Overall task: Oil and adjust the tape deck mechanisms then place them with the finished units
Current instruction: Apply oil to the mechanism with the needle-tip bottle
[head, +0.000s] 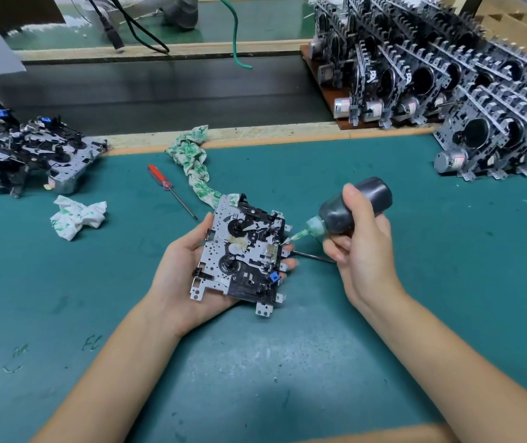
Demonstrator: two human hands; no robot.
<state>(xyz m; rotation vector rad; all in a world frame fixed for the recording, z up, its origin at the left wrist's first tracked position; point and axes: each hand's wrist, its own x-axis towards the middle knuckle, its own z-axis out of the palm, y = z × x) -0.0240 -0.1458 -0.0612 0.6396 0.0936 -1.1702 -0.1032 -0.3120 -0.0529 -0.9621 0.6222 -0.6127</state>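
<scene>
Clearly, you were in the oiling step. Your left hand (188, 276) lay under the tape deck mechanism (243, 251) as a cradle, palm up, with the thumb against its left edge and the fingertips showing past its right edge, so the unit was held above the green mat (287, 362) and not resting on it. Your right hand (359, 247) was wrapped around the dark oil bottle (356, 206), thumb on top, and the green nozzle (300, 234) pointed down and left, with its tip touching or almost touching the right edge of the mechanism, near the small metal parts there. The same hand also kept a thin dark tool (313, 255) under the lower fingers; I cannot tell what kind of tool it was.

To do this step well, I think you needed only a gentle squeeze, one small drop at the pivot, because too much oil could run onto the black wheels and the white gear (233, 249) beside them. Keeping the unit level in the palm would help the drop stay where you put it. The crumpled cloth (78, 217) lay near on the left, good for wiping any excess, and the red screwdriver (169, 190) was ready on the mat for the adjusting.

The finished units (495, 135) stood in rows at the far right, and a pile of other mechanisms (28, 155) waited at the far left.
</scene>
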